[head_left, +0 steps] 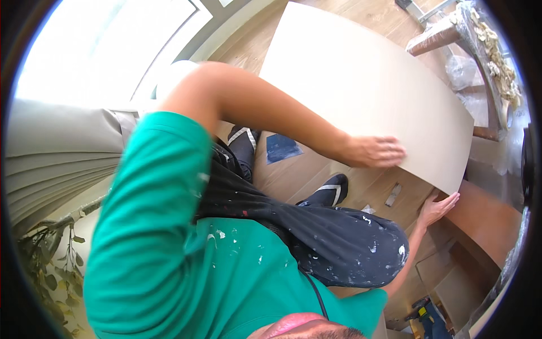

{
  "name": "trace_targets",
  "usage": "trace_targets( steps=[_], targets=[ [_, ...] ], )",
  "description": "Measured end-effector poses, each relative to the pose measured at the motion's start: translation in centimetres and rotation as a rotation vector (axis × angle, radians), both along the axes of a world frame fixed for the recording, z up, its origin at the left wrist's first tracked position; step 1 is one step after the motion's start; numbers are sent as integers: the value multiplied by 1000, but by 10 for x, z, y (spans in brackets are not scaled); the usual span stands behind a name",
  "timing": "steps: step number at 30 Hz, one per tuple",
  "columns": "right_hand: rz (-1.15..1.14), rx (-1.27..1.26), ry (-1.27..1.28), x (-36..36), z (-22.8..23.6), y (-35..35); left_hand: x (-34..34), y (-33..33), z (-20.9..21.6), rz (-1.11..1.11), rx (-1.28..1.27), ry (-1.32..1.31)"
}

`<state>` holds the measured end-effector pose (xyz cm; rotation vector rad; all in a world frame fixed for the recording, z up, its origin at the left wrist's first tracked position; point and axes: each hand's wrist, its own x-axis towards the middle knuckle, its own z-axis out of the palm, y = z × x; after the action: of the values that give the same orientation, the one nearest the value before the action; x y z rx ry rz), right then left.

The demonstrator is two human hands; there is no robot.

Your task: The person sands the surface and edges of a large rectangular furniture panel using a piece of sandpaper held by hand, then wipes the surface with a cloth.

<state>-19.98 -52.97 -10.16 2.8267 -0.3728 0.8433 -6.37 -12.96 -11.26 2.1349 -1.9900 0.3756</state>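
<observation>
A large pale rectangular panel point(361, 79) spreads from the upper middle toward the right, over the wood floor. My left hand point(377, 152) reaches across from the left and lies against the panel near its close edge, palm down, fingers stretched out and slightly blurred. At the panel's near right corner is my right hand point(439, 208). Its thumb and straight fingers are spread along the edge, and they touch it from my side. Neither hand's fingers wrap round anything visible. My bent knee, in dark paint-spotted trousers point(361, 243), is close below the panel.
A reddish-brown board point(488, 217) lies beside the right corner. Plastic-wrapped furniture point(480, 62) stands at the upper right. A dark blue square point(282, 148) and a small grey strip point(393, 194) lie on the floor. A blue and yellow tool point(427, 316) is at lower right, a grey curtain point(62, 147) at left.
</observation>
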Motion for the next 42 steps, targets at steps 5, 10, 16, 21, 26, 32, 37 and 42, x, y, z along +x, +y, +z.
trace_targets(
  steps=[5, 10, 16, 21, 26, 32, 37, 42],
  targets=[
    [14, 33, -69, 11, -3, 6, 20, 188, 48, -46, 311, 20],
    [31, 32, -150, 14, -5, 11, 31, 309, 67, -48, 411, 265],
    [27, 3, -65, 7, -8, 7, 30, 341, 84, -30, 677, 78],
    [254, 55, 20, 1, -12, 82, 19, 297, 85, -46, 698, -25],
    [604, 140, 0, 5, -25, 201, 15, 188, 74, -51, 590, 79],
    [707, 202, 3, 18, -36, 231, -2, 64, 64, 21, 404, 87],
    [576, 28, -10, 3, -36, 112, -9, 7, 58, 15, 308, 67],
    [230, 104, -58, -12, -23, 44, -15, -45, 46, 36, 230, 7]
  ],
)
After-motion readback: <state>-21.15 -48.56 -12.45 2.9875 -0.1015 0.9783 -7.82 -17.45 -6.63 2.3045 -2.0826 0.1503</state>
